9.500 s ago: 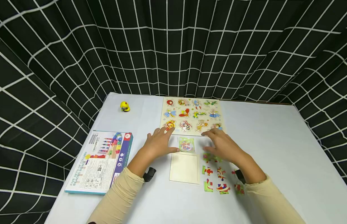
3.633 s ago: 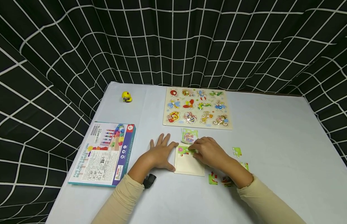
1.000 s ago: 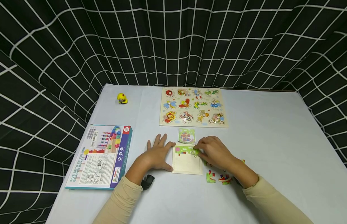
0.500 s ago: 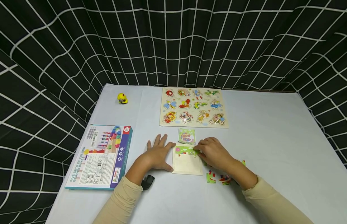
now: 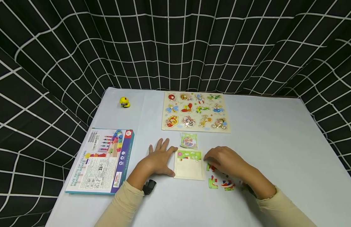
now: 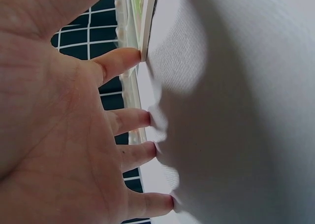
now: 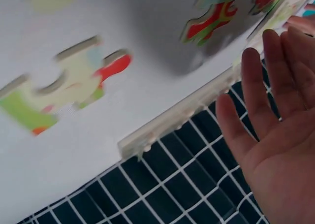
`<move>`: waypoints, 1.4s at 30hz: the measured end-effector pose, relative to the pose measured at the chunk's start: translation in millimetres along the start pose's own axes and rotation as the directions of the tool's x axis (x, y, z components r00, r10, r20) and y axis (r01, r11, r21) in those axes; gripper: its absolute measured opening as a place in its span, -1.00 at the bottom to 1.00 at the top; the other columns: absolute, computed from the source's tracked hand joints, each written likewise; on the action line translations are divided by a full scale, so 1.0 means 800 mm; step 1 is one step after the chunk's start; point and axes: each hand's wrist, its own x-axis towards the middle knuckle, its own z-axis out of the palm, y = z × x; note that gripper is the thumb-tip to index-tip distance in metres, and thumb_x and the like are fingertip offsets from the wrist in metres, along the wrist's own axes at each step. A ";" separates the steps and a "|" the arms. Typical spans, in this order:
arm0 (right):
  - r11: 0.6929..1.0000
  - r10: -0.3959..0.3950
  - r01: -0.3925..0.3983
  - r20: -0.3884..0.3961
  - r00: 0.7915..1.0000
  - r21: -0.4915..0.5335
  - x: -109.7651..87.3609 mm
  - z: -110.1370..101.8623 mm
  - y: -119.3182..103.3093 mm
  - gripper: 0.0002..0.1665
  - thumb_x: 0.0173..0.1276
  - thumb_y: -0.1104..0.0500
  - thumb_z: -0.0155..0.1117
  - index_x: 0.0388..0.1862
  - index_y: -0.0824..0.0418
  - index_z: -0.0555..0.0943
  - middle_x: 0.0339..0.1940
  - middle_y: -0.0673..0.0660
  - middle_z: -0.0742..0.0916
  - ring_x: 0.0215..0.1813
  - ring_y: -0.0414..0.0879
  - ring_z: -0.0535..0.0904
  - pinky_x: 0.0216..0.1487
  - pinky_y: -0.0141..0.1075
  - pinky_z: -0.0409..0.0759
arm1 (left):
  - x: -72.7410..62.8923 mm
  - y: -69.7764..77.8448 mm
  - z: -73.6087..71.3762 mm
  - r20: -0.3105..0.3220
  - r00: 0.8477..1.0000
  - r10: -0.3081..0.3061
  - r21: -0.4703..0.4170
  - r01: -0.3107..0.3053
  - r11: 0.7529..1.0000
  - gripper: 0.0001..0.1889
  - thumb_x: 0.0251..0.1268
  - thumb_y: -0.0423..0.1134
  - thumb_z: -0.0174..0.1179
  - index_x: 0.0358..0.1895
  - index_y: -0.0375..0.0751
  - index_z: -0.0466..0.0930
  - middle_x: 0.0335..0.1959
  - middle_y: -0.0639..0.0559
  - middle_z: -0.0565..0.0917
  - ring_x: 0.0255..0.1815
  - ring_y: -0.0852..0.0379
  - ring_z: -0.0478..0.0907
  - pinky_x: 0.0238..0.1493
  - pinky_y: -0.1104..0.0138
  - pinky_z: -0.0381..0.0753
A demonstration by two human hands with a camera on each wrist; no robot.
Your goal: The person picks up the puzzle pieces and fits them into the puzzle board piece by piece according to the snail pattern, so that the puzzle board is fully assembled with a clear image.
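Observation:
My left hand [image 5: 158, 161] rests with spread fingers at the left side of a small pale wooden jigsaw tray [image 5: 189, 171]; in the left wrist view its index fingertip [image 6: 133, 57] touches the tray's edge. A green strip of fitted jigsaw pieces [image 5: 189, 154] fills the tray's top row, while bare wood shows below it. My right hand [image 5: 228, 161] hovers just right of the tray, over loose jigsaw pieces, its fingers loosely bent. In the right wrist view nothing sits between those fingers, and one loose piece [image 7: 78, 81] lies on the cloth nearby.
More loose pieces, including a green-and-red corner piece [image 5: 213, 183] and a red one [image 5: 227, 185], lie below my right hand. A small picture card [image 5: 189, 140] touches the tray's top. Beyond are a bug peg puzzle [image 5: 196, 112], a yellow toy [image 5: 124, 102] and a bead box [image 5: 101, 160].
Since half a second ago my right hand has left the tray's top right corner and moved right over the loose pieces. Earlier, the tray held nothing; its top row has filled. My left hand stays put.

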 end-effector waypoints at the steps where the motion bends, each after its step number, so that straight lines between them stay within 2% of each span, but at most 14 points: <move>1: 1.000 0.004 -0.004 -0.005 1.000 -0.020 -0.002 -0.001 0.001 -0.77 0.14 0.26 0.46 -0.18 0.14 0.72 -0.20 -0.06 0.76 -0.12 -0.15 0.66 -0.01 -0.15 0.59 | 0.000 0.000 -0.001 -0.003 1.000 0.001 0.001 -0.001 1.000 -0.01 -0.20 0.10 0.54 0.42 0.06 0.26 0.57 -0.24 -0.08 0.57 -0.30 -0.27 0.34 -0.40 -0.14; 6: 0.995 0.025 -0.028 -0.027 0.999 -0.091 -0.012 -0.005 0.004 -0.72 0.02 0.21 0.54 -0.23 0.14 0.72 -0.30 -0.07 0.73 -0.26 -0.20 0.61 -0.14 -0.18 0.59 | 0.000 -0.002 -0.005 -0.011 1.000 0.002 -0.010 -0.002 1.000 -0.01 -0.21 0.08 0.55 0.42 0.05 0.27 0.57 -0.25 -0.08 0.57 -0.31 -0.27 0.33 -0.41 -0.15; 11: 0.994 0.029 -0.030 -0.004 1.000 -0.107 -0.017 -0.002 0.005 -0.70 0.01 0.14 0.56 -0.24 0.13 0.72 -0.31 -0.07 0.73 -0.29 -0.21 0.59 -0.16 -0.18 0.59 | -0.002 -0.004 -0.007 -0.003 1.000 -0.007 -0.010 0.007 1.000 -0.01 -0.20 0.08 0.54 0.42 0.05 0.26 0.57 -0.25 -0.09 0.57 -0.30 -0.28 0.33 -0.41 -0.15; 21: 0.983 0.060 -0.059 0.000 0.998 -0.172 -0.019 0.008 0.000 -0.69 -0.01 0.06 0.57 -0.28 0.09 0.71 -0.28 -0.06 0.71 -0.22 -0.12 0.63 -0.13 -0.15 0.61 | -0.001 -0.003 -0.007 -0.003 1.000 0.000 -0.020 0.000 1.000 -0.01 -0.18 0.08 0.54 0.43 0.06 0.25 0.57 -0.25 -0.10 0.57 -0.30 -0.29 0.34 -0.40 -0.16; 32: 0.976 0.059 -0.064 -0.030 0.998 -0.206 -0.022 0.006 -0.005 -0.69 -0.01 0.16 0.56 -0.25 0.14 0.71 -0.29 -0.02 0.73 -0.25 -0.10 0.65 -0.16 -0.15 0.62 | 0.004 0.000 -0.004 0.009 1.000 0.002 -0.020 -0.002 1.000 0.00 -0.20 0.09 0.55 0.43 0.06 0.25 0.58 -0.23 -0.10 0.57 -0.29 -0.32 0.35 -0.39 -0.20; 36: 0.976 0.034 -0.044 -0.049 0.998 -0.215 -0.014 0.001 -0.008 -0.65 -0.03 0.16 0.58 -0.22 0.15 0.71 -0.28 -0.03 0.72 -0.23 -0.12 0.64 -0.13 -0.14 0.61 | 0.004 0.001 -0.003 0.015 1.000 -0.001 -0.021 0.002 1.000 0.00 -0.18 0.09 0.54 0.43 0.08 0.24 0.58 -0.22 -0.11 0.58 -0.27 -0.33 0.36 -0.38 -0.21; 42: 0.971 -0.074 0.061 -0.049 0.996 -0.230 0.018 0.006 -0.027 -0.63 -0.01 0.12 0.58 -0.19 0.12 0.69 -0.30 -0.04 0.69 -0.27 -0.14 0.61 -0.16 -0.17 0.60 | 0.004 -0.001 0.000 0.010 1.000 -0.015 -0.025 0.015 1.000 0.00 -0.20 0.10 0.55 0.43 0.09 0.24 0.58 -0.21 -0.11 0.58 -0.26 -0.33 0.36 -0.38 -0.20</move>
